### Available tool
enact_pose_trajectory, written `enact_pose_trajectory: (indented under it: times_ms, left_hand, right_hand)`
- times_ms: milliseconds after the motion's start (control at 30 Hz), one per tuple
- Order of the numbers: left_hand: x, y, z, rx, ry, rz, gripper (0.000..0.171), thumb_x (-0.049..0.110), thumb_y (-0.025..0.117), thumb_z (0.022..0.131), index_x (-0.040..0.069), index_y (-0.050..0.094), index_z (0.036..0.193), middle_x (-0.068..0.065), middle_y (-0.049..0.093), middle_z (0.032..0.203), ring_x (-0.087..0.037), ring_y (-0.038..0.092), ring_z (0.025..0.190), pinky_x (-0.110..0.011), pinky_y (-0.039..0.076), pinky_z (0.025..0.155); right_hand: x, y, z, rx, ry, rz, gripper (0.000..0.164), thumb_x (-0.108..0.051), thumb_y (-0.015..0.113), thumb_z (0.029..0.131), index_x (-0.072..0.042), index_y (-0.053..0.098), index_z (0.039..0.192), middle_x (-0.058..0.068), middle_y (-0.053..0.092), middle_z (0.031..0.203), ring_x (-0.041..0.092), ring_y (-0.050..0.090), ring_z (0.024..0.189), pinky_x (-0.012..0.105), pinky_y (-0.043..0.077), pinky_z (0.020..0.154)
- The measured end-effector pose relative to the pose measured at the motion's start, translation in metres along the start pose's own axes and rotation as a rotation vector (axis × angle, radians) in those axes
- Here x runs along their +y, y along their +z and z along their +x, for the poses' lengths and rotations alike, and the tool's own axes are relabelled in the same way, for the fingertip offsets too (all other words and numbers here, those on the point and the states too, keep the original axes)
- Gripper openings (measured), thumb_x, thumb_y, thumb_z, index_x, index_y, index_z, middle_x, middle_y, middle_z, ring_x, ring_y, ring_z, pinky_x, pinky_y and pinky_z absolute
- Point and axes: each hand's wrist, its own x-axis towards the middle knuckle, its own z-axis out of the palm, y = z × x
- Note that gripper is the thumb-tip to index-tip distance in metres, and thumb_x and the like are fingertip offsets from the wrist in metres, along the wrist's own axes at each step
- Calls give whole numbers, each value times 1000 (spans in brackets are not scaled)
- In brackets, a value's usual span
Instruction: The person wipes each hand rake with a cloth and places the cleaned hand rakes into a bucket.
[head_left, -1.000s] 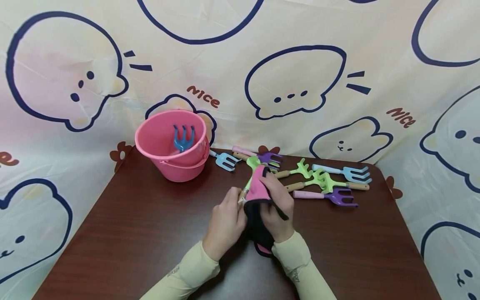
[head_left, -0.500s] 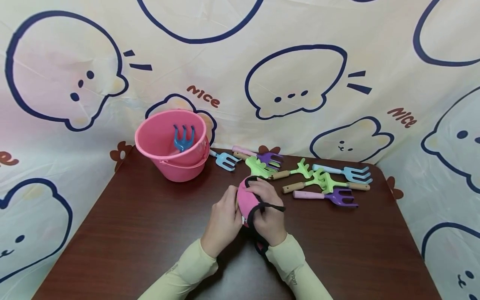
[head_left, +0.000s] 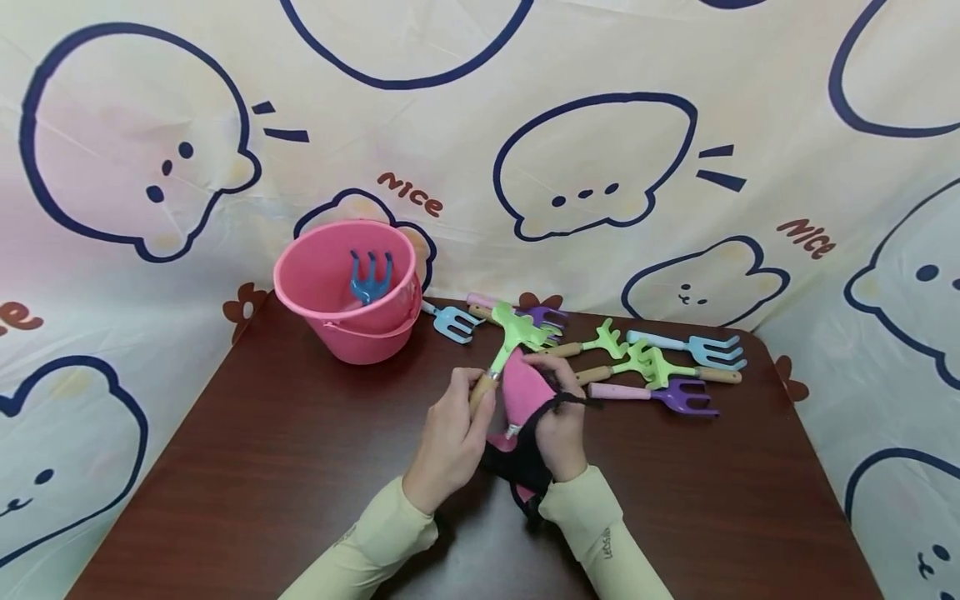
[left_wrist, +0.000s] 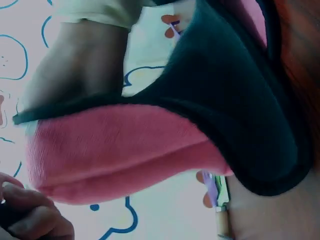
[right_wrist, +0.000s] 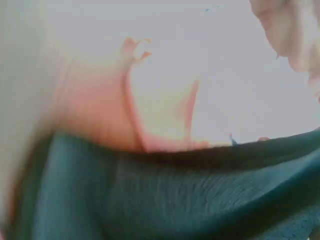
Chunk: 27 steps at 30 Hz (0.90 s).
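Near the table's middle, my left hand [head_left: 450, 437] grips the wooden handle [head_left: 483, 390] of a small garden tool with a green head [head_left: 512, 327]. The head points away from me and overlaps other green tools behind it. My right hand [head_left: 561, 421] holds a soft pink-and-black cloth pouch [head_left: 525, 390] with black trim and a small metal zipper pull. Some of its fingers are hidden by the cloth. In the left wrist view, the pouch [left_wrist: 120, 150] fills the middle, with the right hand [left_wrist: 85, 65] behind its black edge. Dark cloth [right_wrist: 175, 200] covers the lower right wrist view.
A pink bucket [head_left: 318, 304] stands at the back left, with a blue fork [head_left: 371, 282] inside. A light blue fork [head_left: 453, 323] lies beside it. Several green, purple and blue hand tools lie at the back right, including a purple fork [head_left: 682, 397]. Printed fabric hangs behind the table.
The pouch dipped toward me, then rose and turned, showing more pink outside. The tool's wooden handle, mostly hidden half a second ago, now shows in my left hand.
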Motion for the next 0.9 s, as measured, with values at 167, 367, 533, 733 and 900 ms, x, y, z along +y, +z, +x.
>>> enact_pose_trajectory:
  times_ms: [167,367,533,733,900]
  left_hand:
    - [-5,7,0,-99,30,-5,36,15,55,107,8,44,140,-5,59,106,-14,58,84,-29,53,72]
    - [-12,4,4,-166,106,114,32,19,61,105,16,59,136,0,66,116,-11,63,89,-32,55,78]
    - [-17,-10,12,-60,63,5,20,22,68,102,14,66,120,-3,65,109,-10,63,84,-29,58,72]
    - [-23,-25,22,83,-30,-190,41,23,72,99,15,58,136,-7,64,119,-16,67,91,-27,59,78]
    - [-24,-29,22,119,82,-133,22,12,69,100,12,71,122,-6,73,101,-14,68,78,-26,61,71]
  right_hand:
    - [-7,8,0,-43,320,301,43,-9,60,103,0,50,144,4,60,139,14,58,127,23,51,103]
    - [-2,5,0,-24,258,143,32,-1,59,102,3,58,133,7,69,114,14,63,100,23,54,89]
    - [3,0,-1,-83,71,-125,24,1,60,101,5,59,125,14,67,110,12,64,99,21,53,91]
    - [-3,8,-7,-252,95,-282,21,-7,59,105,-6,57,126,13,66,97,11,63,79,25,57,72]
    - [-9,18,-12,-342,78,-418,22,-8,59,104,-6,55,126,11,67,106,19,65,88,32,57,82]
